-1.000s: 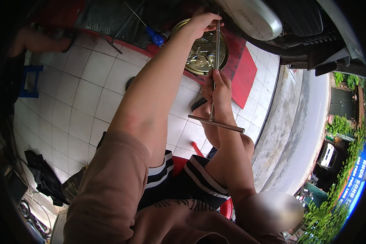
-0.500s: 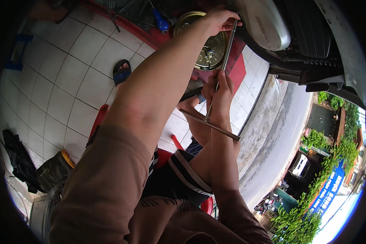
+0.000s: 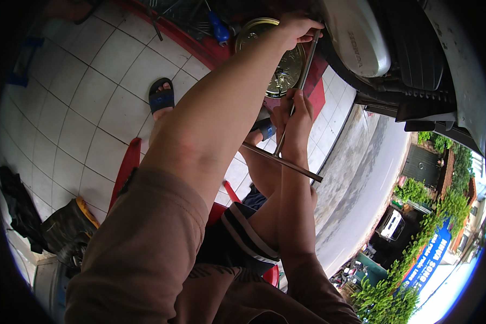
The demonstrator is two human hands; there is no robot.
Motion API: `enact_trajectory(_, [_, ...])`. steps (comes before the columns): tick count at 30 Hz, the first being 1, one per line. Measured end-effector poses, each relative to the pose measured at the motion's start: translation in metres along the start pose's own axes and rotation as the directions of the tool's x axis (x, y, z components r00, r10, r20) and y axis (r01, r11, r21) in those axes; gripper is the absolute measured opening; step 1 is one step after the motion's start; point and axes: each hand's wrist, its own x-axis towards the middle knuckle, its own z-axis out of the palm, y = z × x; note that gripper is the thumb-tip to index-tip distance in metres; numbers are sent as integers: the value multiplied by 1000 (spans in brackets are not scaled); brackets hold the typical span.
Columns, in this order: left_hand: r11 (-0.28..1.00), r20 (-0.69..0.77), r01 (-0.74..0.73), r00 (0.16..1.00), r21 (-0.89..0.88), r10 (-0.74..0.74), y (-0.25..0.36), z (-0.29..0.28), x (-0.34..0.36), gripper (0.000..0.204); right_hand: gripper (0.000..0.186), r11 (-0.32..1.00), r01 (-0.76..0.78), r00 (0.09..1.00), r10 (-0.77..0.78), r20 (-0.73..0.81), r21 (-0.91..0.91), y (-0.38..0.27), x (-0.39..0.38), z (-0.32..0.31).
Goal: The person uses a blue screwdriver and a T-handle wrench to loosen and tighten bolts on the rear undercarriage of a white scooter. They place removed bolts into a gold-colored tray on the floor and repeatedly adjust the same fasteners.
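From where I stand, the T-handle wrench is a slim, bare-metal shaft with a round crossbar, held slantwise beside the silver-grey motorcycle cover, its crossbar toward the person. The left hand is narrow, fingers curled and closed at the shaft's far end. The right hand is wrapped around the shaft above the crossbar. Beyond the left forearm: a round, gold-coloured metal tray with a raised rim, containing small shiny parts, on a smooth red stand. Nearby: a screwdriver with a blue handle. Floor: white square tiles, dark joints
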Motion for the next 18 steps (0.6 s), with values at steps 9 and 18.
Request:
enact_trajectory(9, [996,-30,-87,996,-30,86,-2,5,0,54,27,998,14,999,-16,-30,-58,-1,5,1])
enact_trajectory(18, [991,-100,-117,989,-69,110,3,8,4,31,28,997,-46,999,46,-11,65,-7,2,23])
